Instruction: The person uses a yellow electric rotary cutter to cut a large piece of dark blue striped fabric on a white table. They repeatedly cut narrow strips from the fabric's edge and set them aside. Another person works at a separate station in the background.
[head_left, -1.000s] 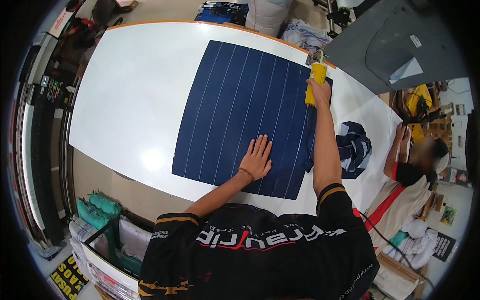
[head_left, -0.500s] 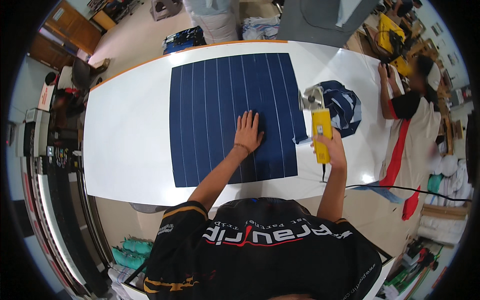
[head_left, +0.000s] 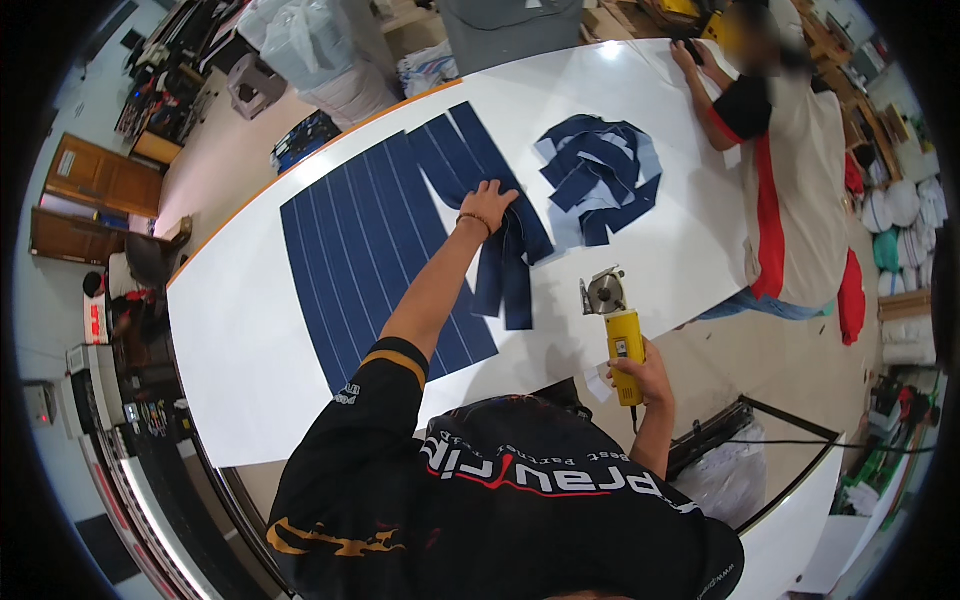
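Observation:
My right hand [head_left: 648,378] is wrapped round the yellow body of an electric rotary fabric cutter [head_left: 625,350]. The cutter's round metal blade points away from me near the table's front edge, off the cloth. My left hand [head_left: 487,208] has its fingers curled over cut navy fabric strips [head_left: 517,275], which bunch and fold under it. Left of the strips, a larger navy fabric panel [head_left: 375,250] with pale lengthwise lines lies flat. A gap of white table shows between the panel and the strips. Beyond the cutter is a crumpled pile of navy strips [head_left: 600,165].
The white table [head_left: 225,330] has an orange far edge. A person [head_left: 790,170] stands at its right end, hands at the table's edge. The cutter's black cord [head_left: 780,442] runs off to the right. Stuffed clear bags [head_left: 320,50] and a grey bin [head_left: 510,30] stand beyond the table.
My left hand has gone from lying flat on the panel to curling over strips now parted from it. The cutter has moved back toward me, off the cloth's right side. The view has turned.

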